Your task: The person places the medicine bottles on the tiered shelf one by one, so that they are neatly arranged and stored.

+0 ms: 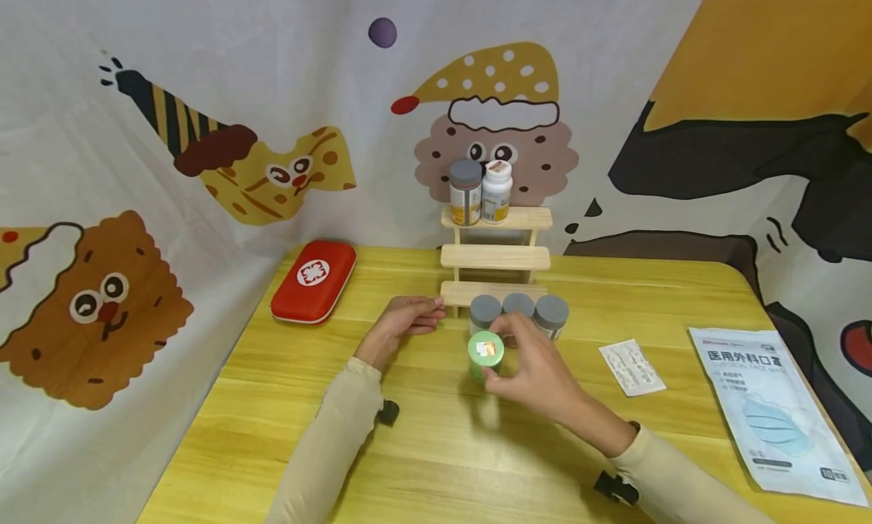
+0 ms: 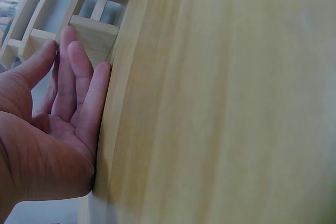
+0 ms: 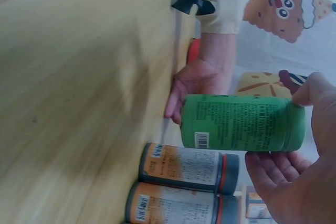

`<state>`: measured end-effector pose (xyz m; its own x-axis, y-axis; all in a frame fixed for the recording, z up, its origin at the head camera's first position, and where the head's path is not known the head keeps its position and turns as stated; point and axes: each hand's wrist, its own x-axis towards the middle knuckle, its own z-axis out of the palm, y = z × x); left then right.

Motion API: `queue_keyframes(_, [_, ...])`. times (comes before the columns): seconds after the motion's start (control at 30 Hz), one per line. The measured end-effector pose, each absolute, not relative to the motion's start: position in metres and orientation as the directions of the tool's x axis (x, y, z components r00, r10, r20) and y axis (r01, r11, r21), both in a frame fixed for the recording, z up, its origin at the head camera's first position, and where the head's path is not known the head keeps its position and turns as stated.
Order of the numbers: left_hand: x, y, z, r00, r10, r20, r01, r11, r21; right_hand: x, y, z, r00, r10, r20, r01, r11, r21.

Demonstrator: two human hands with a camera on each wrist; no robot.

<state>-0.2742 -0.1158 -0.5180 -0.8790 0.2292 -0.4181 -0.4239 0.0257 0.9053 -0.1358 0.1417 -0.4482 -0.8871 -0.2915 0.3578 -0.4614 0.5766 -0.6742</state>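
Note:
My right hand (image 1: 538, 369) holds a green bottle (image 3: 241, 123) upright by its upper part, thumb on one side and fingers on the other. The bottle's green lid bears a small sticker in the head view. Just behind it, three grey-lidded jars (image 3: 181, 167) stand in a row before a small wooden step shelf (image 1: 493, 257), partly hidden by the hand. My left hand (image 2: 63, 108) rests with its edge along the tabletop, its fairly straight fingers right at the left end of the shelf's lowest step.
On the top step stand a grey-lidded jar (image 1: 466, 193) and a white bottle (image 1: 496, 192). A red first-aid case (image 1: 314, 282) lies at the table's back left. Toward the right lie a small white packet (image 1: 632, 368) and a face mask pack (image 1: 777, 414). A printed cloth (image 1: 286, 70) hangs behind.

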Motion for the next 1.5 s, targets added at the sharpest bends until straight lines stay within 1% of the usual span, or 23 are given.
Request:
queue_keyframes(0.13, [-0.274, -0.117, -0.518, -0.877, 0.229, -0.423, -0.428, 0.031, 0.903, -0.136, 0.144, -0.438, -0.878, -0.288, 0.382, -0.478, 0.530, -0.700])
queue_keyframes(0.3, [-0.275, -0.118, -0.519, -0.876, 0.231, -0.424, -0.427, 0.038, 0.903, -0.142, 0.151, -0.426, -0.839, -0.284, 0.464, -0.544, 0.448, -0.709])
queue_keyframes(0.37, [-0.275, -0.119, -0.519, -0.876, 0.230, -0.423, -0.427, 0.038, 0.904, -0.146, 0.154, -0.421, -0.829, -0.276, 0.486, -0.559, 0.437, -0.705])
queue_keyframes(0.63, [-0.274, -0.119, -0.518, -0.878, 0.215, -0.427, -0.430, 0.036, 0.902, -0.164, 0.168, -0.407, -0.823, -0.200, 0.531, -0.563, 0.400, -0.723])
queue_keyframes(0.97, [-0.272, -0.120, -0.522, -0.884, 0.215, -0.415, -0.420, 0.022, 0.907, -0.194, 0.188, -0.395, -0.762, -0.120, 0.637, -0.633, 0.345, -0.693])
queue_keyframes(1.1, [-0.272, -0.120, -0.521, -0.886, 0.210, -0.414, -0.419, 0.023, 0.908, -0.207, 0.191, -0.391, -0.727, -0.087, 0.681, -0.659, 0.367, -0.656])
queue_keyframes(1.3, [-0.273, -0.118, -0.519, -0.879, 0.217, -0.424, -0.430, 0.023, 0.903, -0.226, 0.193, -0.384, -0.662, -0.004, 0.749, -0.667, 0.460, -0.586])
queue_keyframes(1.37, [-0.273, -0.117, -0.519, -0.879, 0.218, -0.424, -0.430, 0.022, 0.903, -0.233, 0.193, -0.382, -0.656, 0.029, 0.754, -0.651, 0.484, -0.585])
queue_keyframes(1.5, [-0.274, -0.116, -0.519, -0.880, 0.218, -0.422, -0.428, 0.020, 0.903, -0.249, 0.195, -0.379, -0.667, 0.093, 0.739, -0.613, 0.496, -0.616])
